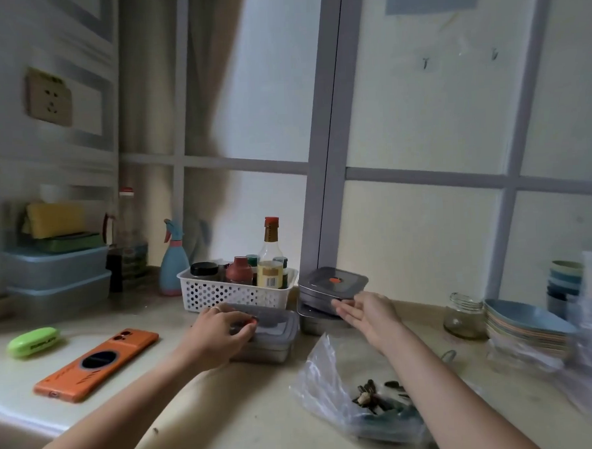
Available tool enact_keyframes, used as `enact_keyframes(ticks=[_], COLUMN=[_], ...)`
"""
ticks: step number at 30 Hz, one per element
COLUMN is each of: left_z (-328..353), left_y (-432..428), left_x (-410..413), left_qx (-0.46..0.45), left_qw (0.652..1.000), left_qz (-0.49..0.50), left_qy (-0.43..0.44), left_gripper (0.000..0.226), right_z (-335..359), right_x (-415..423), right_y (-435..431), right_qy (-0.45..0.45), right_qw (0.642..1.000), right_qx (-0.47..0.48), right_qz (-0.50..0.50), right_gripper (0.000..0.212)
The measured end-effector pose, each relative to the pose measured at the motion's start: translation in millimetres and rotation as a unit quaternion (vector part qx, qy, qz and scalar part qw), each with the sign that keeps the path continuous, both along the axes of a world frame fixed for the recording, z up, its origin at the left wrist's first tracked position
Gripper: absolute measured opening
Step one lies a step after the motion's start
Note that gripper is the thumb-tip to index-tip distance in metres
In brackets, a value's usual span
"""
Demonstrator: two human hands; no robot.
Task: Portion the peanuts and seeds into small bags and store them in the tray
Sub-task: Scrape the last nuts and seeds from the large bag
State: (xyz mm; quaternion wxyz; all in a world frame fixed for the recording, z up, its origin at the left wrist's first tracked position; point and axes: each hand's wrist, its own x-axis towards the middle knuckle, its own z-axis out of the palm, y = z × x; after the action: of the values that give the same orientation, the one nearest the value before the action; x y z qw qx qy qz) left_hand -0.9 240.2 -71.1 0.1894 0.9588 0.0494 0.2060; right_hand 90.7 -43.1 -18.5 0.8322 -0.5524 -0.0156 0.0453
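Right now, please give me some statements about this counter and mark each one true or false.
1. The left hand grips the orange knob of a box. True.
2. The phone lies right of the bag. False: the phone lies left of it.
3. The jar has a lid. False: it stands open.
4. Seeds lie in the bag. True.
5. The right hand is a fist. False: its fingers are straight, at the stacked boxes.
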Motion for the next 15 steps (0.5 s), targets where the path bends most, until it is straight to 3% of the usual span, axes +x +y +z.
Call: enact_keyframes(ticks=[2, 4, 9, 10, 12, 15], left_z=[-0.3, 0.8, 5.3, 5.0, 5.7, 6.5], left_y=[0.1, -2.5, -22.4, -30.1, -50.5, -91.9], left_x=[-3.1, -5.6, -9.1, -7.2, -2.3, 7.7], left_qx=[0.007, 0.013, 0.021, 0.013, -0.009, -0.014], left_qw=[1.0, 1.0, 0.997, 0.995, 0.988, 0.982], left_qz=[-0.002, 0.004, 0.068, 0.089, 0.108, 0.042], left_qy=[0.008, 0.008, -0.019, -0.04, -0.109, -0.182], left_gripper=[0.06, 0.042, 0.032, 0.031, 0.024, 0.016], right_z=[-3.0, -6.7, -11.2, -11.8, -15.5, -29.8], right_x=[0.9, 3.3, 12.7, 14.9, 18.1, 21.4], right_y=[-5.7, -14.8, -52.6, -64.7, -92.0, -126.1], right_qy=[0.0, -0.005, -0.042, -0.061, -0.107, -0.12], right_qw=[0.999, 0.996, 0.967, 0.941, 0.849, 0.745], right_qx=[-0.035, -0.077, -0.248, -0.33, -0.513, -0.656], right_qz=[0.035, 0.039, -0.03, -0.05, -0.069, -0.039], right_gripper=[0.015, 0.012, 0.02, 0.024, 0.031, 0.037])
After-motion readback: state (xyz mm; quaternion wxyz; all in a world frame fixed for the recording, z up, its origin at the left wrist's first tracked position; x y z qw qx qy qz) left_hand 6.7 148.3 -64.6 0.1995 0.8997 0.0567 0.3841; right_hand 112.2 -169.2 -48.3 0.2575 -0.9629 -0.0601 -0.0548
